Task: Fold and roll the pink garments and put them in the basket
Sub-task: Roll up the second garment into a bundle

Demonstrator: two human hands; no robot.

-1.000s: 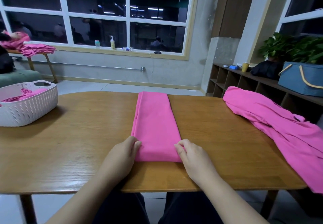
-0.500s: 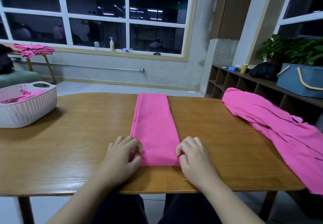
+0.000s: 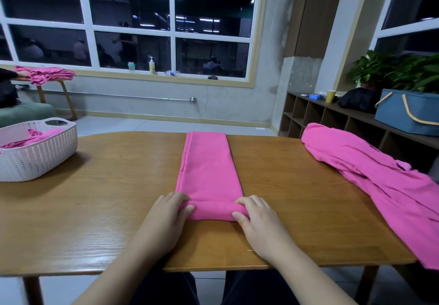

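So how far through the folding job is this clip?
Done: pink fabric already lies in the white basket. In hand: the left hand and right hand grip the near end of the folded pink strip, with one turn rolled. Left: finishing that roll, basketing it, then the unfolded pink garment at the right.

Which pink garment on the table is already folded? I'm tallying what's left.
The folded pink garment between both hands, a neat strip rolled at its near end. The pink garment at the right edge lies crumpled.
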